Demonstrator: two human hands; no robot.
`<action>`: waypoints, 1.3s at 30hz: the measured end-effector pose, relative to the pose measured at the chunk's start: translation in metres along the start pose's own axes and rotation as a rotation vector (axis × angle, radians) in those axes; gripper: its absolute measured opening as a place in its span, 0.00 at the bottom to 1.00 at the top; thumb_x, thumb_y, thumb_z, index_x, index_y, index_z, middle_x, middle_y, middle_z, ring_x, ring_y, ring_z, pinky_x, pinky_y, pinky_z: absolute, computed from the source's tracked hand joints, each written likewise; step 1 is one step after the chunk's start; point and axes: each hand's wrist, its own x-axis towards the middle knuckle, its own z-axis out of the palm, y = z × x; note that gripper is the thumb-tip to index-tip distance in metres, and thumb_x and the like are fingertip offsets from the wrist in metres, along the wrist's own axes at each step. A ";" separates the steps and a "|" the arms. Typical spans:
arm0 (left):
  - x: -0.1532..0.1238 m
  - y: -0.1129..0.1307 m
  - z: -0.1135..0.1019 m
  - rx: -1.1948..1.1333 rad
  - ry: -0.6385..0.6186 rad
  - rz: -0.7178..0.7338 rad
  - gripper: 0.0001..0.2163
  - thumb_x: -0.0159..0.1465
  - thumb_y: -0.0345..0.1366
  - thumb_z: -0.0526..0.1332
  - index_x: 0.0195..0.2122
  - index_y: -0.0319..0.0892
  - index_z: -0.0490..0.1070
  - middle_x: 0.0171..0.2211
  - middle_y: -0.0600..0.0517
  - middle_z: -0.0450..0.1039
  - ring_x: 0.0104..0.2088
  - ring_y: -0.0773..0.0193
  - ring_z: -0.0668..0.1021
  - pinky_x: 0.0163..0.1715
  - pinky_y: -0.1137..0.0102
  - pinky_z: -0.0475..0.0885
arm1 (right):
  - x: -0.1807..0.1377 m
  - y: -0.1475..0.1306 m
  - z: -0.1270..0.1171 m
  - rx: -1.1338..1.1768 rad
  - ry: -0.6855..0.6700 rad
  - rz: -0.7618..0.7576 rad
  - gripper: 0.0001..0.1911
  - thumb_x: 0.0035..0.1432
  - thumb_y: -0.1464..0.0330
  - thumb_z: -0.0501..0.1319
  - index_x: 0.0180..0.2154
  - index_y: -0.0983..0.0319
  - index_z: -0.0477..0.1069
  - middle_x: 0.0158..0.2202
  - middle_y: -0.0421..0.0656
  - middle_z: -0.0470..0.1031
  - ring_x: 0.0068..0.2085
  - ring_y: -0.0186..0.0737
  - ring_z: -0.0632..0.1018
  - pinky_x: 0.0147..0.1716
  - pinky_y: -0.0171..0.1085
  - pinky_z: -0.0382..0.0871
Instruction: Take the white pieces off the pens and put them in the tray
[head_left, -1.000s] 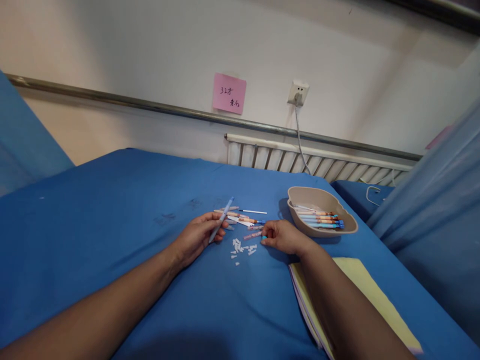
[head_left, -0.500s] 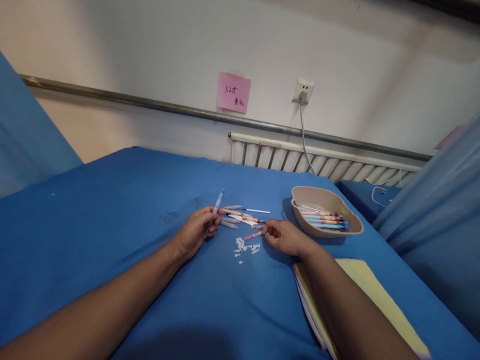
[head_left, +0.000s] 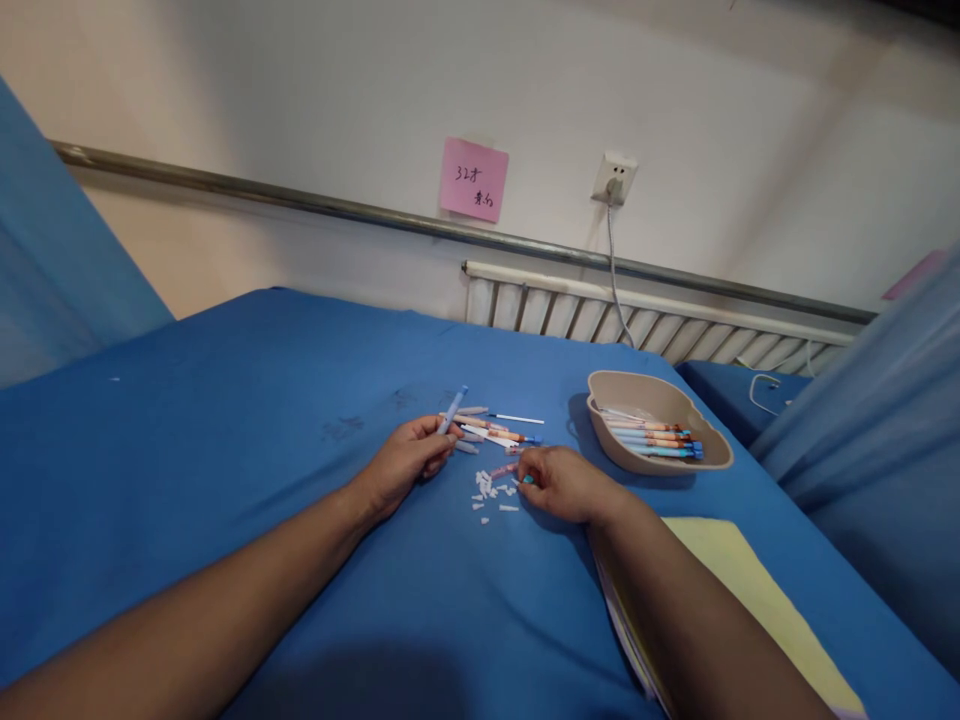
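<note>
My left hand (head_left: 412,455) is closed around a light blue pen barrel (head_left: 452,410), which tilts up and to the right. Small white plastic pieces (head_left: 485,485) lie loose on the blue sheet between my hands. At their right edge my right hand (head_left: 559,482) has its fingers pinched together low over the sheet. A bit of teal (head_left: 529,480) shows at those fingertips; what they grip is mostly hidden. Just beyond the white pieces is a pink patterned barrel (head_left: 502,470), partly covered by the right hand. Behind it several pen parts (head_left: 491,433) lie in a loose pile.
A beige tray (head_left: 611,455) with several assembled pens (head_left: 652,440) stands at the right. Yellow folded cloth or paper (head_left: 720,570) lies under my right forearm. A thin white refill (head_left: 517,418) lies behind the pile. Radiator (head_left: 555,300) and wall are beyond the bed.
My right hand has shifted slightly left and down, to the white pieces, some of which have moved. My left hand has moved a little right, still holding the blue barrel.
</note>
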 end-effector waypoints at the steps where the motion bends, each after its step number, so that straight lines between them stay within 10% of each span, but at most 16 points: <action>1: 0.000 0.000 0.000 0.005 0.000 0.002 0.08 0.55 0.36 0.61 0.34 0.38 0.67 0.16 0.60 0.57 0.14 0.75 0.59 0.14 0.78 0.49 | 0.000 -0.001 -0.001 -0.011 -0.001 0.018 0.03 0.51 0.70 0.57 0.32 0.61 0.68 0.26 0.37 0.70 0.26 0.30 0.66 0.25 0.30 0.53; 22: -0.003 0.001 0.006 0.084 -0.019 0.016 0.10 0.54 0.37 0.62 0.33 0.37 0.68 0.15 0.61 0.57 0.14 0.75 0.57 0.14 0.77 0.49 | -0.004 -0.014 0.004 0.244 -0.121 -0.004 0.05 0.51 0.68 0.61 0.33 0.61 0.69 0.22 0.35 0.67 0.23 0.29 0.64 0.23 0.29 0.54; 31: -0.004 0.002 0.009 0.097 -0.050 0.038 0.11 0.52 0.39 0.63 0.32 0.37 0.68 0.15 0.60 0.58 0.15 0.75 0.59 0.15 0.77 0.48 | -0.005 -0.034 -0.001 -0.084 -0.055 -0.085 0.06 0.48 0.72 0.57 0.31 0.61 0.71 0.29 0.41 0.73 0.28 0.34 0.69 0.27 0.32 0.54; 39: -0.006 0.000 0.013 0.266 -0.064 0.040 0.12 0.53 0.42 0.63 0.30 0.36 0.72 0.15 0.59 0.61 0.16 0.73 0.61 0.17 0.77 0.53 | 0.004 -0.021 0.012 0.298 0.147 0.030 0.04 0.53 0.68 0.57 0.32 0.61 0.66 0.18 0.33 0.62 0.20 0.28 0.62 0.21 0.29 0.52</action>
